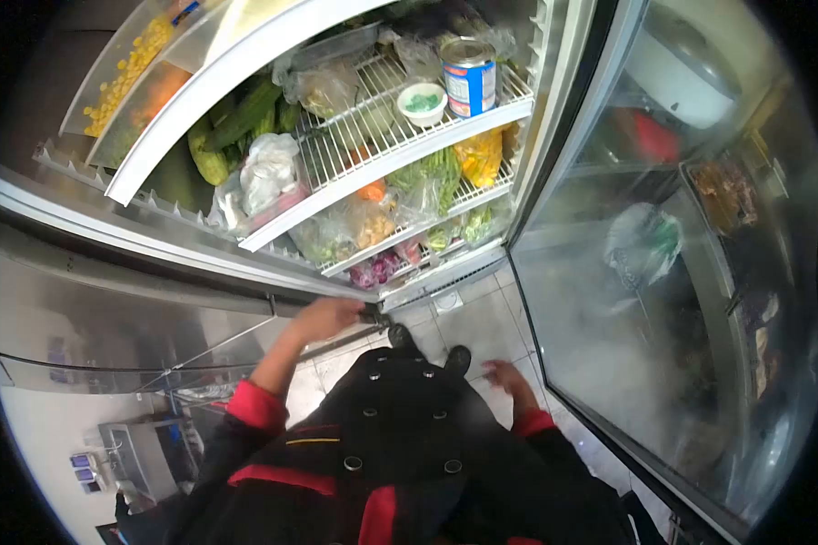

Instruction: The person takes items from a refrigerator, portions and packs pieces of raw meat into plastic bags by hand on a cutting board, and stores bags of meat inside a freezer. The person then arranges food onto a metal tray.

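My left hand (329, 319) hangs in front of the open fridge, near its lower edge; its fingers point right and nothing that I can make out is in them. On the other side of my body, my right hand (509, 377) is low over the floor near the glass door (600, 300), fingers apart and holding nothing. Wire shelves (373, 136) carry a blue-labelled can (469, 80), a small white bowl (422, 104) with green contents, green squashes (211, 163), a white plastic bag (270, 168) and bagged vegetables (373, 222).
The glass door stands open on the right, with a green-and-white bag (643, 241) seen through or reflected in it. Steel panels (127, 309) extend left. A metal sink unit (141, 454) is at the lower left. Tiled floor (473, 318) shows around my shoes.
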A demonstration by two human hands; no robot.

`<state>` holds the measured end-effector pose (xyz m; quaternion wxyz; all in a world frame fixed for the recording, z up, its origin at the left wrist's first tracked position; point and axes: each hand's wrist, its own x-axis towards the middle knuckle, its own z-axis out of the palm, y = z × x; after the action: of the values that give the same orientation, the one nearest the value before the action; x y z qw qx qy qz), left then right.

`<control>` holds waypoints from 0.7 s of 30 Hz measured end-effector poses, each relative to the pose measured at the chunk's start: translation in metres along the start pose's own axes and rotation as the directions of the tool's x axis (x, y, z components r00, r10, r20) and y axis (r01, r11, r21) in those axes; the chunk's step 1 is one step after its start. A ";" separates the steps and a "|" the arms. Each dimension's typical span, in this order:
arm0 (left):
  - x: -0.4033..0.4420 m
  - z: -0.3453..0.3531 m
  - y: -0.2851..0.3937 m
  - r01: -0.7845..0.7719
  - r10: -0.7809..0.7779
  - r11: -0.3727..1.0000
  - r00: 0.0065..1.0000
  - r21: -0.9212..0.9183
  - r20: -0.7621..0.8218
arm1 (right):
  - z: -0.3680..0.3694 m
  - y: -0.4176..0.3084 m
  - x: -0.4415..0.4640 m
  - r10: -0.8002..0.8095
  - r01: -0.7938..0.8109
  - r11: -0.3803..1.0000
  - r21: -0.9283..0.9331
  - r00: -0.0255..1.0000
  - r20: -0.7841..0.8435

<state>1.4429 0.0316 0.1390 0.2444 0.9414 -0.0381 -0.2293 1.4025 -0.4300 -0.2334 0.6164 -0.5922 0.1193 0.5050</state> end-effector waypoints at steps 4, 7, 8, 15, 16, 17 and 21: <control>0.058 -0.021 -0.038 0.213 -0.184 0.977 0.880 0.017 -0.437 | 0.028 -0.121 -0.015 -0.131 0.123 0.989 0.080 0.986 0.106; 0.093 -0.054 -0.044 0.260 -0.195 0.965 0.682 -0.015 -0.705 | 0.022 -0.143 -0.021 -0.092 0.073 0.975 0.211 0.993 0.080; 0.106 -0.061 -0.062 0.327 -0.191 0.940 0.735 0.093 -0.651 | 0.017 -0.140 -0.025 -0.056 0.048 0.985 0.167 0.997 0.044; 0.136 -0.091 -0.081 0.408 -0.316 0.913 0.675 -0.019 -0.667 | -0.050 -0.006 -0.039 0.185 -0.143 0.962 0.234 0.968 -0.168; 0.135 -0.088 -0.090 0.409 -0.316 0.912 0.673 -0.020 -0.668 | -0.047 0.001 -0.049 0.184 -0.142 0.962 0.232 0.969 -0.167; 0.131 -0.085 -0.100 0.467 -0.301 0.882 0.661 0.063 -0.687 | -0.043 0.007 -0.057 0.191 -0.159 0.968 0.196 0.969 -0.155; 0.128 -0.072 -0.124 0.558 -0.200 0.800 0.596 0.222 -0.778 | -0.004 -0.028 -0.032 0.063 -0.060 0.997 0.048 0.995 -0.077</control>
<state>1.5848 0.1493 0.0828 -0.0390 0.9671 0.2173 0.1264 1.4113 -0.4430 -0.1934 0.6088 -0.5934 0.1732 0.4971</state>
